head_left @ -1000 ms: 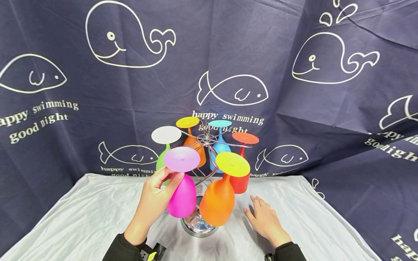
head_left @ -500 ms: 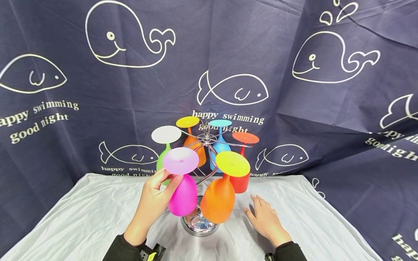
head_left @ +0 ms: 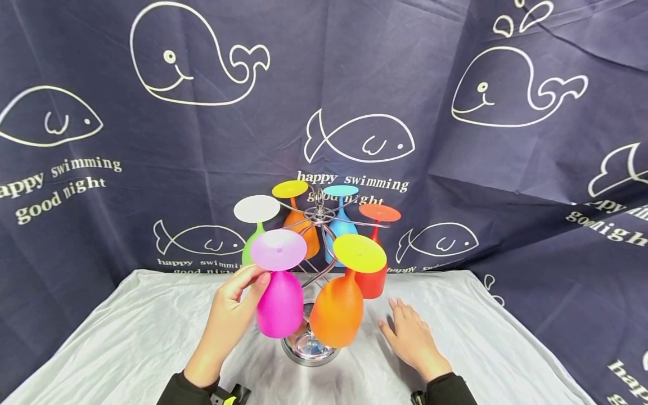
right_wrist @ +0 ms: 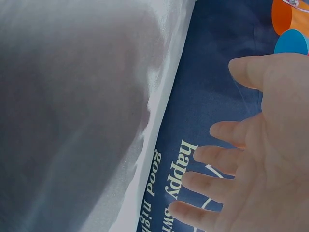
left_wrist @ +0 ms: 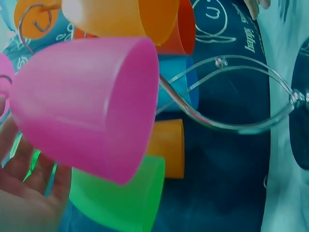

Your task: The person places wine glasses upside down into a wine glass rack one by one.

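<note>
A magenta goblet (head_left: 280, 306) hangs upside down at the front left of a chrome goblet rack (head_left: 310, 349), its pale purple foot uppermost. In the left wrist view, a wire hook (left_wrist: 6, 79) curves round its stem. My left hand (head_left: 230, 315) is beside this goblet, thumb and fingertips close to the stem under the foot, the other fingers loosely extended. The orange goblet (head_left: 336, 312) with a yellow foot hangs just to the right. My right hand (head_left: 412, 340) lies low over the cloth, right of the rack, its fingers apart and holding nothing.
Green (head_left: 251, 247), orange (head_left: 302, 233), blue (head_left: 342, 230) and red (head_left: 372, 278) goblets hang upside down farther round the rack. A pale cloth (head_left: 455, 304) covers the table. Behind it hangs a dark blue curtain (head_left: 354, 67) with whale and fish drawings.
My left hand has shifted slightly left and down, and its thumb has slid off the magenta goblet's stem. The goblet still hangs on the rack. My right hand has hardly moved.
</note>
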{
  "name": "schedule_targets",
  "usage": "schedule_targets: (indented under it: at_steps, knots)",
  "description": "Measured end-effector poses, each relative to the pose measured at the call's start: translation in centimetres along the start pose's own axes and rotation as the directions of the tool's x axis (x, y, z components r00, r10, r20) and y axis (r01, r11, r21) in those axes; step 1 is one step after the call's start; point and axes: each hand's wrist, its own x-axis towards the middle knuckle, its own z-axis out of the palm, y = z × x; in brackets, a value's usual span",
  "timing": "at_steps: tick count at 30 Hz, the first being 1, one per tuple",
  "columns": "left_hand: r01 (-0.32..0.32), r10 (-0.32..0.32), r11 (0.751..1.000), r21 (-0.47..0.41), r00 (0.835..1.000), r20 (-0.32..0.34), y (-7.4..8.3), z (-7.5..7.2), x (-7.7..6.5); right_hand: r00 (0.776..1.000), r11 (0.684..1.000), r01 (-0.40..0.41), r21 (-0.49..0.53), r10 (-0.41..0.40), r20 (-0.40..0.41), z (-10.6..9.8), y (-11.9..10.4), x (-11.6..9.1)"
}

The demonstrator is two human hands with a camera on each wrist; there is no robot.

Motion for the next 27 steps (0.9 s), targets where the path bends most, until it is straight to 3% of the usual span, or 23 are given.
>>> schedule_targets:
  at_steps: [12,20,27]
  knots:
    - [0.147,-0.149,0.975,0.165,0.989,0.002,-1.3,-1.6,-0.7,1.0,1.0,-0.011,0.004,0.011,0.005,0.0,0.0,-0.1]
    - [0.102,-0.09,0.944,0.314,0.995,-0.054,-3.4,-2.5,-1.1,1.0,1.0,-0.01,0.003,0.01,0.0,-0.2,-0.2,-0.2]
    - [0.02,-0.025,0.911,0.412,1.0,0.007,-5.7,-3.0,-1.7,1.0,1.0,-0.004,-0.003,0.004,-0.006,-0.2,-0.2,-0.3]
